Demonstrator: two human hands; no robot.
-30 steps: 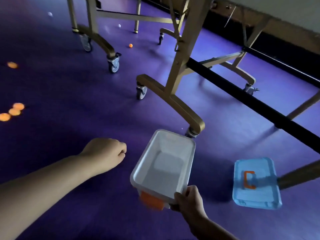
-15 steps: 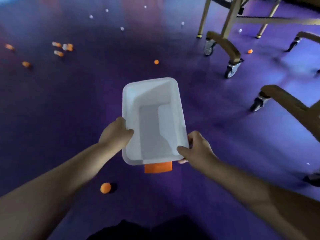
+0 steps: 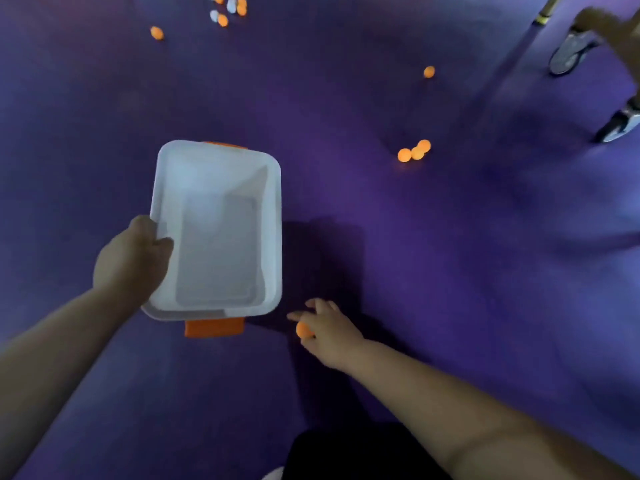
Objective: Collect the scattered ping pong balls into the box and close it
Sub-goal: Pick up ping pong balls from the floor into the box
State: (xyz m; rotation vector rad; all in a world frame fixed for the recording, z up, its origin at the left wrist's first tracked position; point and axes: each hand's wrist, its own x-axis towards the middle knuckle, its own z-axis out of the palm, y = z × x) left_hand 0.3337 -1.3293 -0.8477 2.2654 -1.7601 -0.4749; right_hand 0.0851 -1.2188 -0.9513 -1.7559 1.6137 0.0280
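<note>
White round-cornered plastic box gripped by left hand; right hand pinches a round orange ball.

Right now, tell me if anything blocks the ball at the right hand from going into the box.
Nothing visible does. The right hand holds the orange ball beside the near corner of the white box, open-topped and gripped by the left hand.

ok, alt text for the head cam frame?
A person's left hand grips the rim of an empty white box; the right hand holds an orange ball beside it. Other balls, orange and white, lie scattered on the purple floor.
</note>
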